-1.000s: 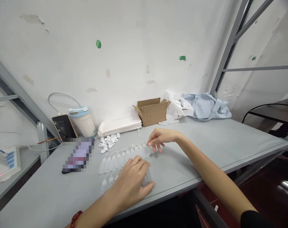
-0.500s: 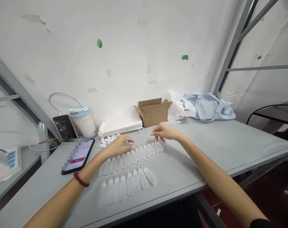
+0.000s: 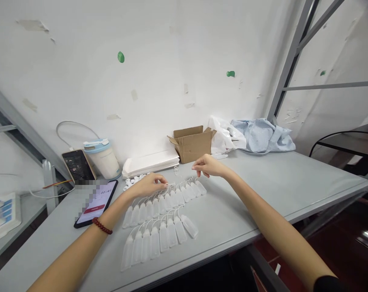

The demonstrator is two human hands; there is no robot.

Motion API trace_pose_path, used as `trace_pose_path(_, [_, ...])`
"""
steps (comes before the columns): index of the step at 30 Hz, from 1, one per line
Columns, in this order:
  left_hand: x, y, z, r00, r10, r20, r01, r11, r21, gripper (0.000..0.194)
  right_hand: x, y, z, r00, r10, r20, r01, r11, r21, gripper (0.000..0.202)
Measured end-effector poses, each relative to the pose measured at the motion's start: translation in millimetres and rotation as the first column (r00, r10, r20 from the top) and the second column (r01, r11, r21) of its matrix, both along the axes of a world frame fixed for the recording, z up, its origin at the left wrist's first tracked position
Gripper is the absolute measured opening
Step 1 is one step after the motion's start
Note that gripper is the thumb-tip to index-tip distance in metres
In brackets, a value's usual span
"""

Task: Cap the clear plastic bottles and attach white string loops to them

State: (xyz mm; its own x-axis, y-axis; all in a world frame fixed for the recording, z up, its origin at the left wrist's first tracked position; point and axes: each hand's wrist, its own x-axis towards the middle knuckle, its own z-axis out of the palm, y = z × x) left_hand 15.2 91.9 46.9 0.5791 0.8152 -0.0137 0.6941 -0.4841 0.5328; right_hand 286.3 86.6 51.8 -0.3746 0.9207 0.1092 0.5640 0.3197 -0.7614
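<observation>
Two rows of translucent plastic bottles with thin white loops lie on the grey table (image 3: 232,211). The back row (image 3: 162,204) reaches under my left hand (image 3: 150,184), whose thumb and fingertips come together at the row's loops; what they pinch is too small to make out. My right hand (image 3: 210,166) hovers over the right end of that row, fingers bent and pressed together, and any small thing in them is hidden. Nearer me is the front row (image 3: 159,239), touched by neither hand. Small white caps (image 3: 132,181) lie behind my left hand.
Along the wall stand a phone (image 3: 79,165), a lidded cup (image 3: 103,160), a stack of white sheets (image 3: 150,163), an open cardboard box (image 3: 193,147), a white plastic bag (image 3: 225,136) and blue cloth (image 3: 261,136). Another phone (image 3: 95,205) lies left of my left wrist.
The fingers of my left hand have closed together at the loops. My right hand has barely moved. The whole view has shifted slightly, with things appearing a little further left.
</observation>
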Motion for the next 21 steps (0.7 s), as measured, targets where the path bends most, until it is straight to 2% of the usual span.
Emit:
trace_pose_path(10, [-4.0, 7.9, 2.3, 0.998, 0.016, 0.059, -0.015, 1.000, -0.019, 0.027, 8.8, 13.0, -10.0, 0.995, -0.095, 0.040, 0.093, 0.994, 0.056, 0.023])
trace_pose_path(14, [-0.6, 8.7, 3.1, 0.985, 0.136, 0.102, -0.137, 0.991, 0.006, 0.025, 10.2, 16.6, -12.0, 0.981, -0.161, 0.110, 0.150, 0.983, 0.104, 0.023])
trace_pose_path(18, [2.5, 11.0, -0.3, 0.963, 0.214, 0.162, -0.232, 0.967, 0.102, 0.023, 14.9, 24.5, -16.5, 0.897, -0.337, 0.287, 0.260, 0.926, 0.274, 0.020])
trace_pose_path(21, [4.9, 13.6, -4.2, 0.949, 0.246, 0.196, -0.286, 0.935, 0.210, 0.021, 19.9, 30.2, -20.5, 0.837, -0.428, 0.340, 0.320, 0.888, 0.329, 0.021])
